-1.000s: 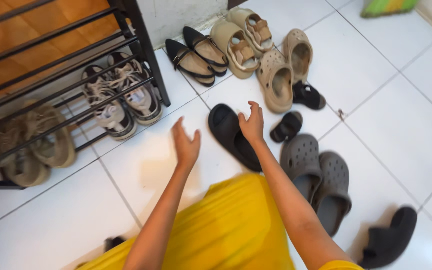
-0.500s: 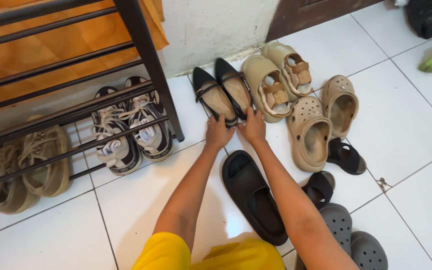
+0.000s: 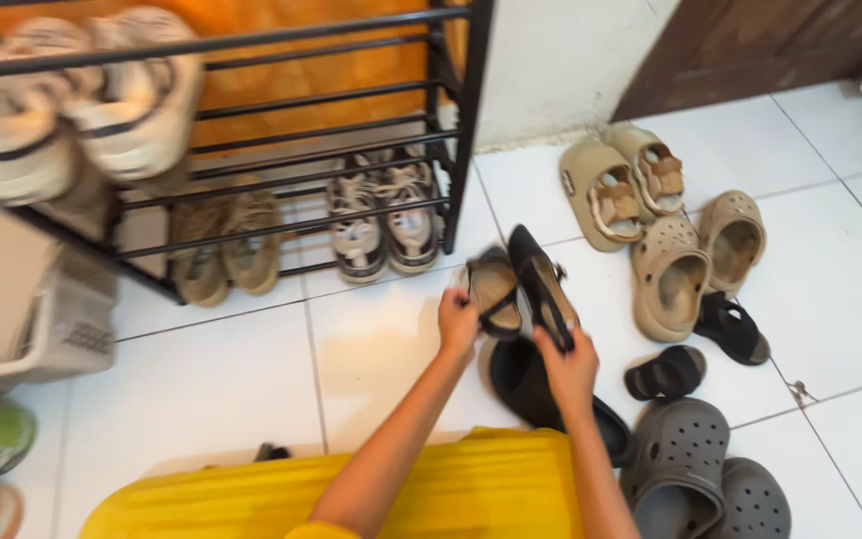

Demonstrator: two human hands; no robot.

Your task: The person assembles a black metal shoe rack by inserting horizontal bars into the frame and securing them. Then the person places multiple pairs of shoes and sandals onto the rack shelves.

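Observation:
My left hand (image 3: 457, 321) grips one black flat shoe (image 3: 494, 289) by its heel, lifted off the white tiled floor. My right hand (image 3: 569, 367) grips the other black flat shoe (image 3: 541, 279), held on edge beside the first. Both shoes hang in the air just right of the black metal shoe rack (image 3: 456, 140). A black slide sandal (image 3: 526, 384) lies on the floor under my hands, partly hidden by them.
On the rack's bottom shelf stand dark sneakers (image 3: 383, 215) and tan sneakers (image 3: 223, 245); pale sneakers (image 3: 82, 95) sit higher. On the floor to the right lie beige sandals (image 3: 621, 185), beige clogs (image 3: 695, 260), small black sandals (image 3: 735, 327), grey clogs (image 3: 685, 464). A grey basket (image 3: 62, 329) stands left.
Both hands took hold of the black flat shoes on the floor and lifted them toward me and leftward. The view swung left, showing more of the rack.

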